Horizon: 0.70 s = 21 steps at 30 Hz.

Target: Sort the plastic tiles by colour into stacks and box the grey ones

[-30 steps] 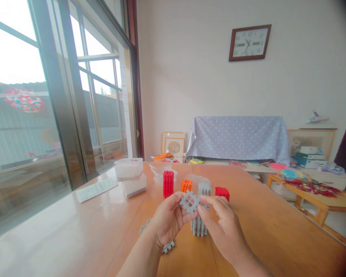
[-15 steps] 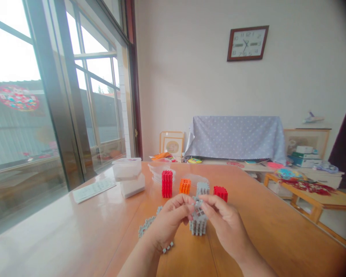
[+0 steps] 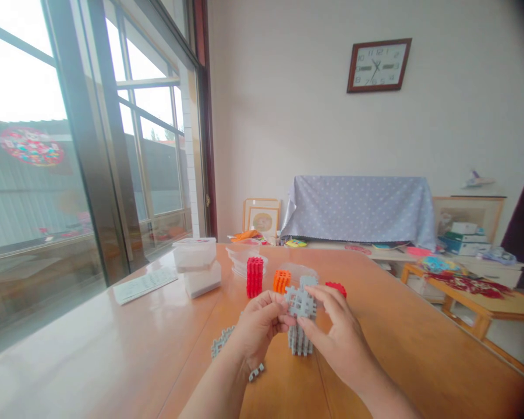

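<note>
Between my two hands is a light-grey interlocking plastic building piece (image 3: 300, 304) with notched edges and square holes. My left hand (image 3: 262, 326) pinches its left side. My right hand (image 3: 338, 334) has its thumb at the lower edge and its fingers at the upper right edge. Just below stands a stack of grey notched pieces (image 3: 301, 343), its top partly hidden. Loose grey pieces (image 3: 222, 342) lie left of my left wrist, which partly covers them, and another grey piece (image 3: 257, 372) shows beside the wrist.
Behind my hands stand a tall red stack (image 3: 254, 277), an orange stack (image 3: 282, 281), a grey stack (image 3: 309, 280) and a red stack (image 3: 337, 288). Farther left are clear plastic containers (image 3: 244, 262), white boxes (image 3: 202, 280) and a printed sheet (image 3: 145, 285) on the wooden table (image 3: 157, 343).
The grey piece has turned so its flat face shows. My right thumb and fingers have spread wider around it. The view has shifted slightly.
</note>
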Each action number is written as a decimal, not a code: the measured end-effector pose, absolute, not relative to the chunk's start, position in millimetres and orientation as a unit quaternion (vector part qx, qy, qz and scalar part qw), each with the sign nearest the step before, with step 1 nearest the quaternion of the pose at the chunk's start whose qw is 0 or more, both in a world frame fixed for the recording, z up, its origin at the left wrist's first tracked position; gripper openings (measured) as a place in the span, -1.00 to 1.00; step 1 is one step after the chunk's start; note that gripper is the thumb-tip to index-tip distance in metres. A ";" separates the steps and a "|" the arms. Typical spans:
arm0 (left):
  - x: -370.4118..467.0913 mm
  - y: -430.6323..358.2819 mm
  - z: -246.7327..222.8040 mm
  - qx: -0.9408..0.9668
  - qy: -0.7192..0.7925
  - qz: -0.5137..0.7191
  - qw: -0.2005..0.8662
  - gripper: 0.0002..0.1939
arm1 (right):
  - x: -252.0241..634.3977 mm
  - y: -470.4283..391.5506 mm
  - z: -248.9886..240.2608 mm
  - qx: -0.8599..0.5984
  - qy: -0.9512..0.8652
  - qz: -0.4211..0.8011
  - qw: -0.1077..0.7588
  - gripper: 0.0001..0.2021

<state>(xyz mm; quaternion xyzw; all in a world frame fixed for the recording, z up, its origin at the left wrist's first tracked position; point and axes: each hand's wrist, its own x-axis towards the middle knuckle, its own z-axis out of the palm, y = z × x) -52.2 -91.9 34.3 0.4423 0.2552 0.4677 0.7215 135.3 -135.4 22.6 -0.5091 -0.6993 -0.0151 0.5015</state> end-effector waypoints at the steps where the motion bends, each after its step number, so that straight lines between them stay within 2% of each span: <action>1: -52.0 -92.8 35.1 0.445 0.254 0.466 0.722 -0.74 | 137.3 -134.8 23.1 -0.509 -0.700 -0.022 0.501 -0.54; 7: -50.1 -93.3 37.6 0.470 0.296 0.500 0.665 -0.65 | 158.6 -127.8 22.9 -0.536 -0.665 0.002 0.520 -0.59; 13: -49.8 -89.1 33.7 0.535 0.372 0.498 0.572 -0.66 | 169.9 -119.2 16.0 -0.569 -0.666 0.059 0.480 -0.58; 21: -50.5 -87.4 30.5 0.571 0.389 0.482 0.539 -0.64 | 170.3 -115.1 10.6 -0.577 -0.672 0.081 0.457 -0.58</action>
